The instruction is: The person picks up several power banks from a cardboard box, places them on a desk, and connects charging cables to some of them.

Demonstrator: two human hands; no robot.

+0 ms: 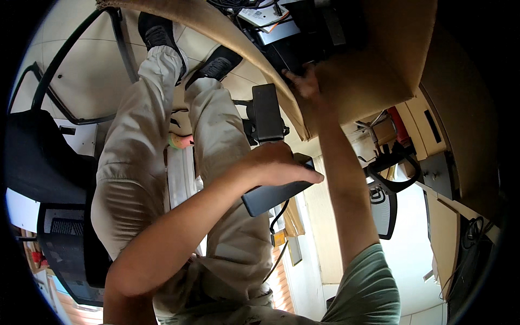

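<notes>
My left hand (pixel 276 165) is closed on two dark rectangular blocks. One black block (pixel 267 115) stands out beyond the knuckles, with dark cable loops beside it. The wider dark slab (pixel 273 195) lies under the palm and thumb, and a thin black cord (pixel 272 226) hangs by it. My right arm reaches into a cardboard box (pixel 374 81). Inside, my right hand (pixel 304 84) has its fingers apart, close to dark items and cables; nothing shows in its grip. Shadow hides part of those fingertips.
A silver-and-white device (pixel 276 30) and black cables (pixel 230 4) lie in the box. Black-framed chairs stand left (pixel 49 162) and right (pixel 392 173). Light wooden drawers (pixel 420 124) are at the right. My legs and black shoes (pixel 160 35) are on the tiled floor.
</notes>
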